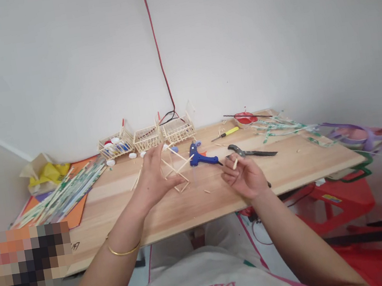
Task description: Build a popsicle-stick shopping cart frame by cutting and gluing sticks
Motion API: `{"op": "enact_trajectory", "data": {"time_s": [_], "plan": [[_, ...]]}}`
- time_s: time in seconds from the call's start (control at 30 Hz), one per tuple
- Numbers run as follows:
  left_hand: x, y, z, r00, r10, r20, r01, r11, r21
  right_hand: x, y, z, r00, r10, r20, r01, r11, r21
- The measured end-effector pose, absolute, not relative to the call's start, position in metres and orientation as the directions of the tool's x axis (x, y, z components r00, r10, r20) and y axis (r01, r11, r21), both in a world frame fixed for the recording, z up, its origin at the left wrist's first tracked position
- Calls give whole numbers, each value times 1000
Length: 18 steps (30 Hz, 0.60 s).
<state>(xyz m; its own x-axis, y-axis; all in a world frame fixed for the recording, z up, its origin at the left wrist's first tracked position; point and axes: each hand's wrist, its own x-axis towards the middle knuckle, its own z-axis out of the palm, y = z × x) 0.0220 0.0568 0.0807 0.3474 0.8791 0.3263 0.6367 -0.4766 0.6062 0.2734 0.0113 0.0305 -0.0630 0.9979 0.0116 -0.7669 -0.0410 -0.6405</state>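
Note:
My left hand is curved around an open frame of thin wooden sticks, thumb at its lower side and fingers at its upper left corner. The frame is tilted above the tabletop, and part of it lies behind the hand. My right hand, palm turned up, pinches a short pale wooden stick. Between the hands, a little farther back, lies a blue glue gun. Just beyond my right hand are dark-handled cutters. A small stick offcut lies nearer to me.
Several stick-built carts with bottle-cap wheels stand along the wall. Bundled sticks lie left on an orange sheet. A yellow-handled screwdriver, a red bowl and green-white wrappers are back right. A red stool stands beside the wooden table.

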Motion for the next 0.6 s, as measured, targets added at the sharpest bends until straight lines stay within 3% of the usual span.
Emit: {"op": "enact_trajectory", "data": {"time_s": [0.4, 0.6], "plan": [[24, 51, 76, 326, 890, 319, 535, -452, 714, 264, 8, 11, -104, 991, -78, -730, -130, -671], [27, 57, 54, 161, 881, 445, 330, -473, 817, 261, 12, 7, -82, 995, -52, -575, -90, -813]]}}
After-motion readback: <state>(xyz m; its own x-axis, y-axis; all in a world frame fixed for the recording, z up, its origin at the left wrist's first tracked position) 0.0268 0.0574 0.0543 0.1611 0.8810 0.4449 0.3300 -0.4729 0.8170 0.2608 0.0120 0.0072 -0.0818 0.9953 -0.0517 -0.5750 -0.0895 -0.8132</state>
